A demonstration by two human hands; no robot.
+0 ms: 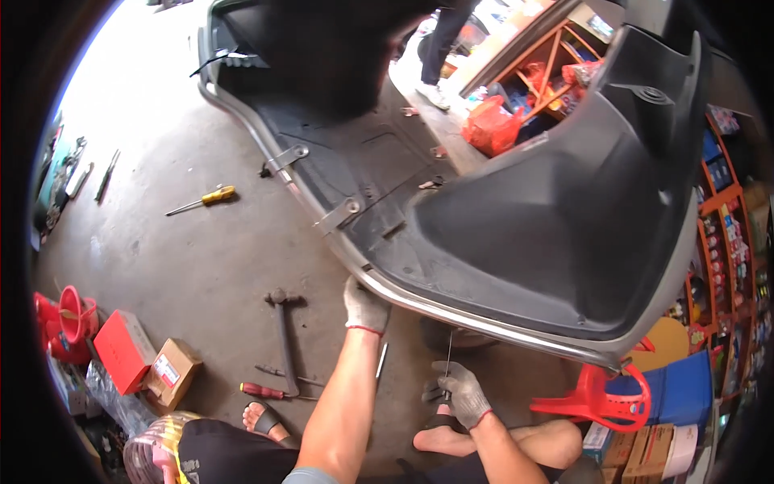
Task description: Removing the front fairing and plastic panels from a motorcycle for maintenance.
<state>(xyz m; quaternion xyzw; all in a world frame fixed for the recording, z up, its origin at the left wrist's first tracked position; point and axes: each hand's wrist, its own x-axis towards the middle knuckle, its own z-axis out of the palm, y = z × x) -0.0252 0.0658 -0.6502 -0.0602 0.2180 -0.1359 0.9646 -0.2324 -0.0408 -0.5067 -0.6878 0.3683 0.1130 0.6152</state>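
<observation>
A scooter's black footboard (347,153) with a chrome side rail (451,313) spans the upper view. My left hand (365,308), in a pale work glove with a red cuff, reaches up against the underside of the rail, its fingers hidden behind the edge. Lower and to the right, my right hand (465,393), gloved alike, is closed around a screwdriver (449,355). The thin shaft points up toward the scooter's underside; its tip and most of its handle are hidden.
On the floor lie a hammer (282,339), a red-handled screwdriver (264,390) and a yellow-handled screwdriver (216,195). Boxes (125,351) stand at the left. A red plastic stool (592,399) is close by on the right. Another person's leg (438,48) shows at the top.
</observation>
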